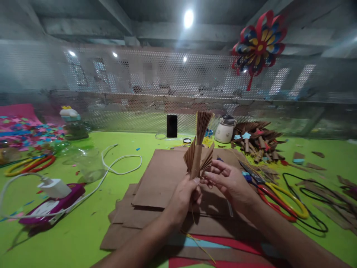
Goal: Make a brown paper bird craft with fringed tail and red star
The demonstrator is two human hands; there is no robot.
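Note:
A brown paper craft piece [196, 160] stands upright in front of me, made of a rolled tube with one pleated fan [203, 126] on top and smaller fans at both sides. My left hand [187, 195] is closed around the lower end of its tube. Beside the right-hand small fan, my right hand [230, 182] has its fingers curled close to the tube; whatever they pinch is too small to make out. A thin yellow thread [195, 242] trails below the left hand. Underneath lies a stack of brown paper sheets [156, 178], with red and light blue strips at the near edge.
Scissors with red and yellow handles [287, 201] and a black cord [312, 223] lie right. Behind them is a pile of similar paper pieces [259, 143] near a white bottle [224, 129]. Left are a purple power strip [69, 195], white cable [122, 173] and clear plastic cup [90, 165].

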